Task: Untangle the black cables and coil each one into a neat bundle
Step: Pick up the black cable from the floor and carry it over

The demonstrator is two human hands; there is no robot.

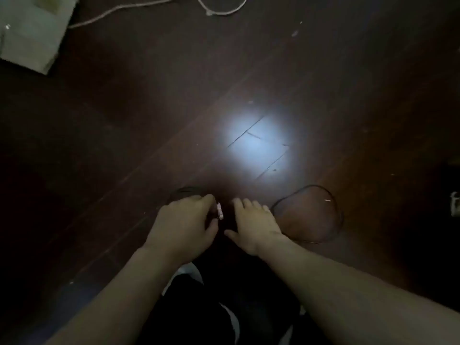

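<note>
Dim wooden floor [124,120], with one bright light patch [258,143] near the middle. Both hands low in the view, close together, just short of the patch.

Left hand [184,220]: knuckles up, fingers curled down and inward, thumb tucked toward them. Small pale pink tag [219,211] just beyond the fingertips, between the two hands. Too dark beneath the palm to tell whether anything is grasped. Dark coil [184,190] on the floor right behind this hand, partly hidden by it and barely visible.

Right hand [254,220]: released, palm down, fingers straight and slightly spread, thumb out toward the left hand. Grasping nothing visible.

Cable [314,186]: thin and black, lying on the floor in one wide open loop just to the right of the right hand. Near edge of the loop close against the little-finger side, contact unclear. Not bundled.

Farther off: white cord [224,12] snaking along the top edge, well apart from the hands. Pale box [29,33] in the top left corner. Small pale object [454,204] at the right edge, cut off. Dark clothing [224,295] at the bottom, between the forearms.
</note>
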